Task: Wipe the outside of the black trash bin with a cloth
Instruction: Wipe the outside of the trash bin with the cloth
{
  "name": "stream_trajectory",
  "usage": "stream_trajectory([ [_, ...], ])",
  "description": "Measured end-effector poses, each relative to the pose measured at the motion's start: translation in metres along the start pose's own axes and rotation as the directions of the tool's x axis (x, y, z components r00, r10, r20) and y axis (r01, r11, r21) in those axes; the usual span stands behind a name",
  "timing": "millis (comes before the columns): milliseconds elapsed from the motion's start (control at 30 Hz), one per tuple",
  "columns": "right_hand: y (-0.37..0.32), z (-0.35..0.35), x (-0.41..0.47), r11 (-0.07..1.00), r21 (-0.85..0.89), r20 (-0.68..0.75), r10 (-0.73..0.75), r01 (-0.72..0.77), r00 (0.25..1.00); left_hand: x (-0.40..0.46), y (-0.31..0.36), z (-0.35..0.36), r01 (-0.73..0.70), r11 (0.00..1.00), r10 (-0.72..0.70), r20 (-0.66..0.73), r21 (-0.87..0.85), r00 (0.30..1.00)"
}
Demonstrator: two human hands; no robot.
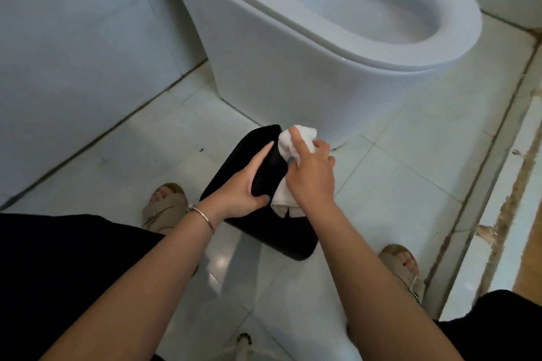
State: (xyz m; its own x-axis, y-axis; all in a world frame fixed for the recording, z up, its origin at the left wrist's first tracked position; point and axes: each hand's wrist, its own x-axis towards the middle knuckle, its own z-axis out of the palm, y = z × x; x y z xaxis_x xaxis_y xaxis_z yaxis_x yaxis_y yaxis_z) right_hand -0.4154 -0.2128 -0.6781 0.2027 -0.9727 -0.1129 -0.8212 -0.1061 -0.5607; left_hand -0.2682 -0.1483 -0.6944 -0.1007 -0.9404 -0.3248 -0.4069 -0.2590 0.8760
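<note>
Black trash bin [264, 182] tilted on floor; left hand [243, 190] grips its rim, right hand [311, 176] clutches white cloth [293, 141] against it.

One black trash bin [264, 214] and one white cloth [289, 167] show, along with one white toilet [293, 67]. Two hands are in view, the left hand [243, 187] and the right hand [311, 173], with one bracelet [202, 215]. Two sandalled feet show, the left foot [164, 202] and the right foot [403, 269].
</note>
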Motion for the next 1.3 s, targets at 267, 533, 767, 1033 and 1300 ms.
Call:
stream_trajectory([
  [267, -0.002, 0.003, -0.01, 0.992, -0.109, -0.021, -0.072, 0.069, 0.997, 0.007, 0.002, 0.0, -0.003, 0.996, 0.002, 0.015, 0.084, 1.0],
  [533, 0.0, -0.011, 0.023, 0.991, -0.109, -0.023, -0.083, 0.08, 0.996, 0.006, 0.007, 0.01, -0.001, 0.996, 0.001, -0.001, 0.088, 1.0],
  [767, 0.008, 0.007, -0.03, 0.992, -0.11, 0.043, -0.052, 0.057, 0.998, 0.01, 0.005, 0.001, 0.014, 0.991, -0.012, -0.013, 0.136, 1.0],
  [1033, 0.0, -0.003, 0.009, 0.997, -0.075, -0.017, 0.018, -0.019, 1.0, 0.007, 0.008, 0.01, 0.013, 0.986, -0.011, -0.013, 0.163, 1.0],
  [1300, 0.0, 0.007, -0.021, 0.971, -0.208, 0.048, -0.109, 0.117, 0.993, 0.009, 0.004, 0.003, 0.017, 0.989, -0.014, -0.019, 0.149, 1.0],
])
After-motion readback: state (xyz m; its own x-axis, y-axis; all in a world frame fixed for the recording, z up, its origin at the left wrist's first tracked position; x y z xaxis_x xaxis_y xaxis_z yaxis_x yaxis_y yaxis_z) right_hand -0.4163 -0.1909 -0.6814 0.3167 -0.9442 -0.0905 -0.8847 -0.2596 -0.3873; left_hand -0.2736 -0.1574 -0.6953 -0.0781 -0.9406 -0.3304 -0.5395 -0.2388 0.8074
